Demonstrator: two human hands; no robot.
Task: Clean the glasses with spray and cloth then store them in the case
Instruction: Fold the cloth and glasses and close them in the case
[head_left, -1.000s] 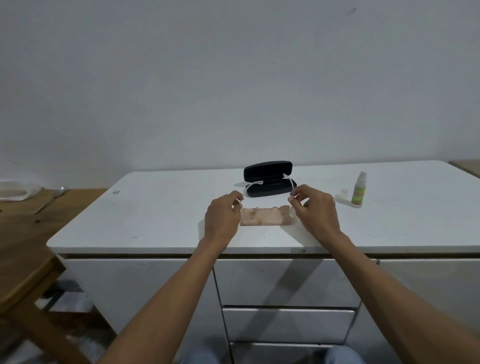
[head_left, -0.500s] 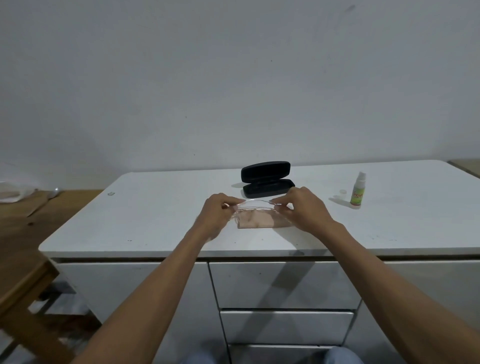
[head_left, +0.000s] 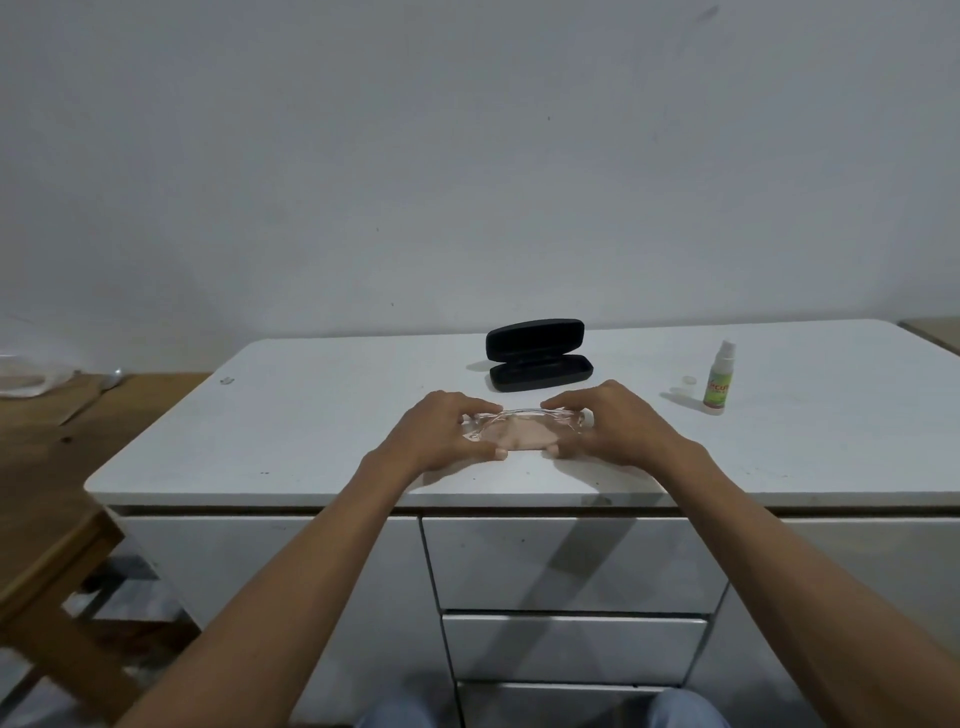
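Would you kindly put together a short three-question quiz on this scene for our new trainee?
1. True or false: the case is open.
2. Which stands right beside the spray bottle? A) a small clear cap B) the cloth C) the case
3. Fill in: the left hand and right hand together hold the ____ just above the cloth.

Key: 1. true; 2. A; 3. glasses.

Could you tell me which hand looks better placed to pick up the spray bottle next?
Probably the right hand: the spray bottle stands to its right, while the left hand would have to cross over the glasses both hands hold.
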